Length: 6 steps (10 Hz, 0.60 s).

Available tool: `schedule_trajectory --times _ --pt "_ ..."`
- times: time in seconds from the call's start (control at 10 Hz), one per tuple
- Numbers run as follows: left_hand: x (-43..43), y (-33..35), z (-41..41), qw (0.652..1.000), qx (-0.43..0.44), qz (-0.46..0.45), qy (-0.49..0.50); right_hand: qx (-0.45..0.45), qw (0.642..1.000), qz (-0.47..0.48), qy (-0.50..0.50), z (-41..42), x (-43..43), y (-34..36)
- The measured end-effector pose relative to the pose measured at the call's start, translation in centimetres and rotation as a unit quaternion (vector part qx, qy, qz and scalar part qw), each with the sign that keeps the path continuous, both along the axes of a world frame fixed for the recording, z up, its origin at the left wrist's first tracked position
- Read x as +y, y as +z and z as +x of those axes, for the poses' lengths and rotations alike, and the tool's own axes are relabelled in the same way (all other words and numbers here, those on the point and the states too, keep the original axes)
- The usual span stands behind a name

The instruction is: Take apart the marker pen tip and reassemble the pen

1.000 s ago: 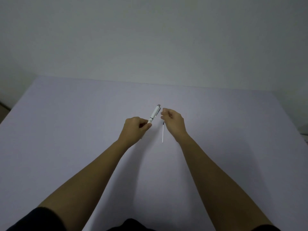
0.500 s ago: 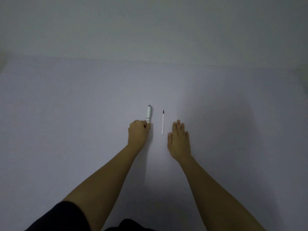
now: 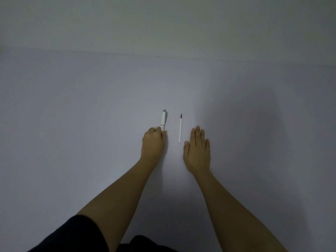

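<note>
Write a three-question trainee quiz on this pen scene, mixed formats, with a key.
1. True or false: the right hand holds the refill.
2. Which hand grips the pen body? A) left B) right
3. Fill in: the refill lies on the table between the pen body and the ____ hand.

Key: 1 false, it lies flat and empty; 2 A, the left hand; 3 right.

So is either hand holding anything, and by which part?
Left hand grips the pen body by its near end; right hand lies flat, holding nothing.
</note>
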<state>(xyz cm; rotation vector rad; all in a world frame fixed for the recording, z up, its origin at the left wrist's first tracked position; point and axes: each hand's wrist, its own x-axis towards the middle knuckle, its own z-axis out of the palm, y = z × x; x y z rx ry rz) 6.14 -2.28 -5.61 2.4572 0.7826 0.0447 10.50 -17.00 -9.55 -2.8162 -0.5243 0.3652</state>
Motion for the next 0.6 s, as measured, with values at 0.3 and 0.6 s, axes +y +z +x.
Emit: schedule_trajectory --times 0.3,0.6 --pt "-0.1 0.0 -0.1 1.0 0.004 0.005 0.007 -0.006 1.0 -0.001 0.003 -0.1 0.0 0.1" --pt "1.0 1.7 0.2 1.0 -0.004 -0.007 0.012 0.019 0.999 0.035 0.018 0.7 -0.1 1.7"
